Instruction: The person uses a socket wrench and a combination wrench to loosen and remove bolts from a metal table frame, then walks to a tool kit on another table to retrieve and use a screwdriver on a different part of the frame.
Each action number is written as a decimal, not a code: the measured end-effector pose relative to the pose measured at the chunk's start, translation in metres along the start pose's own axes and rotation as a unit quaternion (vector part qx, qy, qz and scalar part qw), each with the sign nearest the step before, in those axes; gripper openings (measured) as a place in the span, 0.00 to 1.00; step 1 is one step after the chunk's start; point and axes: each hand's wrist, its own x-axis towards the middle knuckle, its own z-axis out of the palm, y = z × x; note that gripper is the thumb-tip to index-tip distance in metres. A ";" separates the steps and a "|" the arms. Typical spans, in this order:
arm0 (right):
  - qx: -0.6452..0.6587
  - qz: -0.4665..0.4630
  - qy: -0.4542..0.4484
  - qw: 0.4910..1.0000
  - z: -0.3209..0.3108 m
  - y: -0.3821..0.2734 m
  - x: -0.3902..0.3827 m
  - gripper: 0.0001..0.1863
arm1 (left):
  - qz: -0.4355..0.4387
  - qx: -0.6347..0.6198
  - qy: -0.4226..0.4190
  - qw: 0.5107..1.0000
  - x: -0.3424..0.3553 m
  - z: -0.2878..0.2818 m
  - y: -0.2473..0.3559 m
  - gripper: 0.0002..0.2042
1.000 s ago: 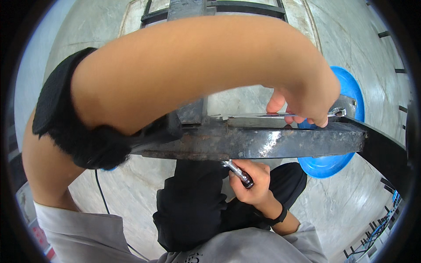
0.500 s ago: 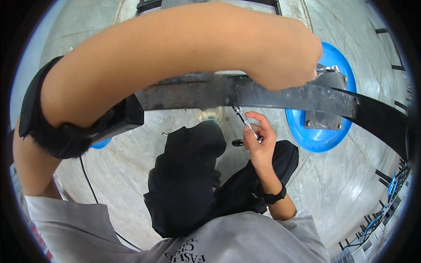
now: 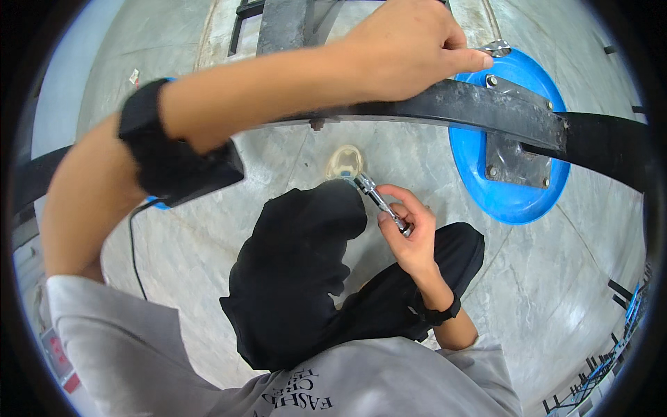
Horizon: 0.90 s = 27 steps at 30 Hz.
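Reaching across the black metal beam (image 3: 458, 101), my left hand (image 3: 410, 48) is closed on a metal wrench (image 3: 497, 48). Its end shows past my thumb, above a blue round stool seat (image 3: 507, 201); the rest is hidden by the hand. A dark square plate (image 3: 517, 156) with bolts at its corners lies between the beam and the seat, apart from the wrench. My right hand (image 3: 415, 236), low in front of my knees, grips a chrome socket wrench (image 3: 382, 201) with its socket end tilted up toward the beam, not touching it.
A bolt (image 3: 317, 125) sticks out under the beam. My shoe (image 3: 345, 161) rests on the grey floor below it. A black box with a cable (image 3: 208, 177) is strapped to my left forearm. More black frame parts (image 3: 285, 24) stand at the far side.
My left hand has moved up and left with the wrench, away from the plate. The socket wrench has come away from the beam's near edge. My view has shifted, showing the beam higher.
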 end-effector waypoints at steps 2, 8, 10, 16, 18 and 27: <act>0.005 -0.014 -0.009 1.000 -0.002 -0.002 -0.002 0.18 | -0.040 -0.019 0.009 0.999 -0.004 0.000 0.008 0.22; 0.016 -0.002 0.013 1.000 -0.011 0.008 -0.016 0.18 | -0.116 -0.008 0.065 0.991 -0.005 0.011 0.029 0.21; 0.055 0.005 0.025 0.998 -0.013 0.015 -0.019 0.18 | -0.129 -0.013 0.068 0.989 -0.005 0.014 0.030 0.21; 0.037 0.011 0.047 0.998 -0.019 0.022 -0.021 0.18 | -0.043 0.036 0.038 0.998 -0.009 0.013 0.012 0.18; 0.073 -0.010 0.044 0.996 -0.017 0.014 -0.021 0.18 | -0.001 0.063 0.062 0.996 -0.011 0.014 0.008 0.18; 0.017 -0.094 0.135 0.986 -0.046 -0.049 -0.033 0.14 | -0.014 0.057 -0.053 0.997 0.000 -0.002 0.010 0.24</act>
